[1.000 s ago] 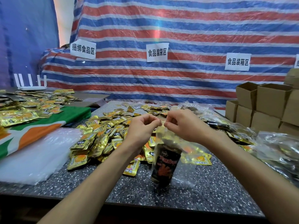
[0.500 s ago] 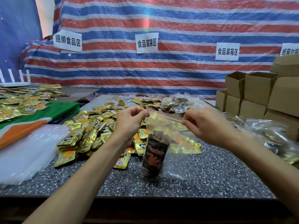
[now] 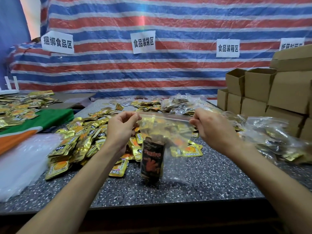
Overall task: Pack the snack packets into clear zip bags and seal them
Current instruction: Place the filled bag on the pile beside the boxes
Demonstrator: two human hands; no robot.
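Speckled table (image 3: pixel 211 179): gold packets (image 3: pixel 81 146), filled bags (image 3: pixel 278 141).

clear zip bag (image 3: pixel 170 132) hanging upright, top strip stretching taut, bottom resting on worktop (image 3: pixel 211 179), black-orange snack pkt (image 3: pixel 152 159) standing inside at left, gold pkts (image 3: pixel 79 141) lying heaped behind & left

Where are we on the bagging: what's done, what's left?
Done: filled clear bags lie piled on the right. In hand: the left hand and right hand pinch the top corners of a zip bag holding a dark packet; its seal is unclear. Left: a heap of loose gold packets on the table.
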